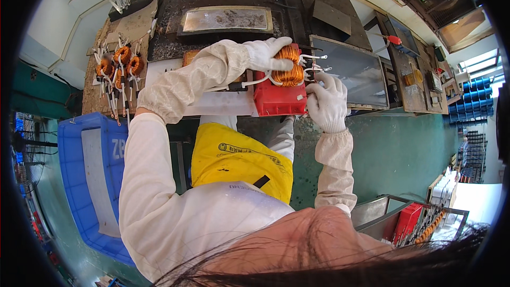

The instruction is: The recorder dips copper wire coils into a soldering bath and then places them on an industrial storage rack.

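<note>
A red plastic housing [279, 101] stands at the workbench's near edge with a copper-wound coil [289, 70] resting on top of it. My left hand [270, 53], in a white glove, lies over the coil's left side and grips it. My right hand [326, 101], also gloved, holds the housing's right side, with its fingers near the white sleeved leads [313, 66] that stick out of the coil.
Several more copper coils with white leads [119, 66] lie at the bench's left. A metal tray [226, 19] sits behind and a grey panel [353, 69] to the right. A blue crate [87, 159] stands at lower left; a bin with red housings [409, 220] at lower right.
</note>
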`<state>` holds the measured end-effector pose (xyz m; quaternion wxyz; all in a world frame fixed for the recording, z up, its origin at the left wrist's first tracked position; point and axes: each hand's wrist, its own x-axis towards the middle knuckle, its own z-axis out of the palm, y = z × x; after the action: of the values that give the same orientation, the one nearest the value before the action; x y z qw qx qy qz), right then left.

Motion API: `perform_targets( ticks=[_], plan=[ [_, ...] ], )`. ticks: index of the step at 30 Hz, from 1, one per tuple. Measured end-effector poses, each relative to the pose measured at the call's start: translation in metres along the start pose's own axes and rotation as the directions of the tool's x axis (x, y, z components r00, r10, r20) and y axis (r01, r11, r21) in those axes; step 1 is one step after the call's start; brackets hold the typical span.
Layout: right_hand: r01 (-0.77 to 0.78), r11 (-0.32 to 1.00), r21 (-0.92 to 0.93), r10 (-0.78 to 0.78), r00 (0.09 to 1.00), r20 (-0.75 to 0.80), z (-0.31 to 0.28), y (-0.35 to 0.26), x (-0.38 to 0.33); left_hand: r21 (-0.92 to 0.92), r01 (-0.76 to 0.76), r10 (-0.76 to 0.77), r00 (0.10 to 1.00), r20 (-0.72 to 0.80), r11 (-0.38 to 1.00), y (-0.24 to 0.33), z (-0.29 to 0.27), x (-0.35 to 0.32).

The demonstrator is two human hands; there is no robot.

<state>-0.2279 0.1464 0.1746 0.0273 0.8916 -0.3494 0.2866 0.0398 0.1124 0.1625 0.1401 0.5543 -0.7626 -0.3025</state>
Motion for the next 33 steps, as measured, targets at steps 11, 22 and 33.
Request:
perform_targets(
  ticks=[11,22,33],
  plan=[
    [0.120,0.990,-0.071,-0.119,0.993,0.021,0.025,-0.003,0.027,0.074,0.036,-0.033,0.999,-0.031,0.997,-0.016,0.000,0.008],
    [-0.007,0.999,-0.051,0.008,0.999,0.031,0.045,-0.011,0.027,-0.094,0.055,-0.051,0.998,0.043,0.994,-0.018,-0.002,0.010],
    [0.075,0.988,-0.136,-0.063,0.993,0.096,0.018,0.014,0.017,-0.082,-0.166,0.168,0.986,0.014,0.983,0.014,0.008,-0.008]
  ],
)
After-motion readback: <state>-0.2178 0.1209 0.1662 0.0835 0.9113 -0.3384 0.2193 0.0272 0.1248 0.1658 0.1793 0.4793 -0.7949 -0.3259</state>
